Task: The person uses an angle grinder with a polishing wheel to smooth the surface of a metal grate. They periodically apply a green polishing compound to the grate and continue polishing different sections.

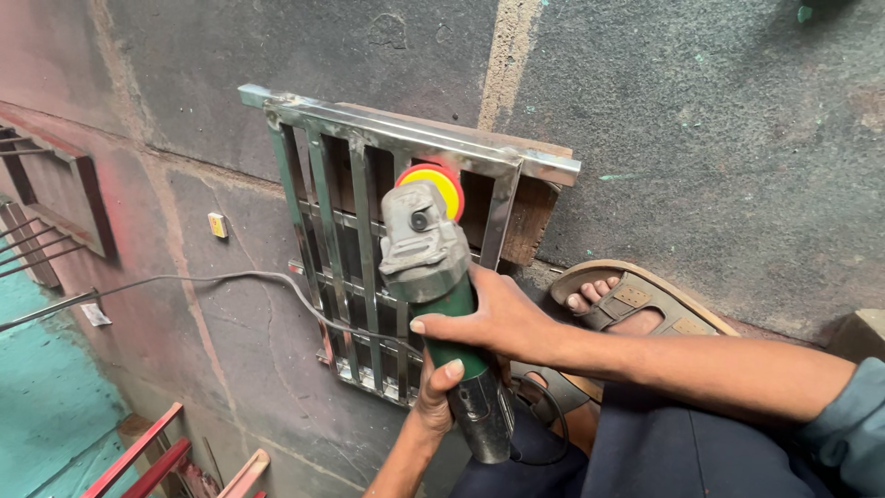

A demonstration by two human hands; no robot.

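Over the steel grille [369,231], both hands' grip holds the grinder [433,277], disc [441,184] half hidden

Both hands' grip [479,346] on angle grinder [433,277]

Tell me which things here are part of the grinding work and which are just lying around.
In use:
- angle grinder, held by right hand and left hand
- yellow flap disc
- steel grille
- wooden block under the grille

Lying about:
- red metal bars
- small yellow box
- dark grille frame
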